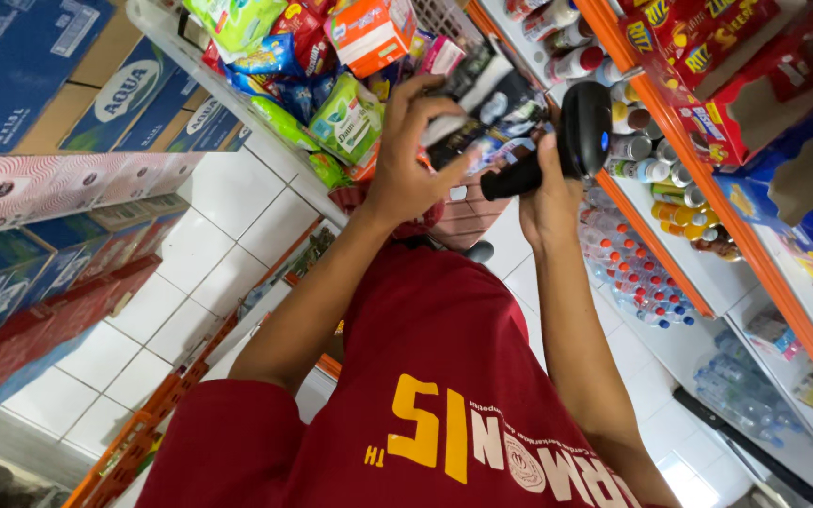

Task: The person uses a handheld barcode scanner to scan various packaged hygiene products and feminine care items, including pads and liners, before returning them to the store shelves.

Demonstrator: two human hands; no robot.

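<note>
- Standing by the long orange shelf, you have bottles and boxes close to your right elbow, so a wide swing could knock some down.
- Your left hand pinches a dark, shiny packet, held up just beside the scanner.
- Your right hand is wrapped tight around the black scanner.
- That packet could slip, since only your fingertips hold it.
</note>
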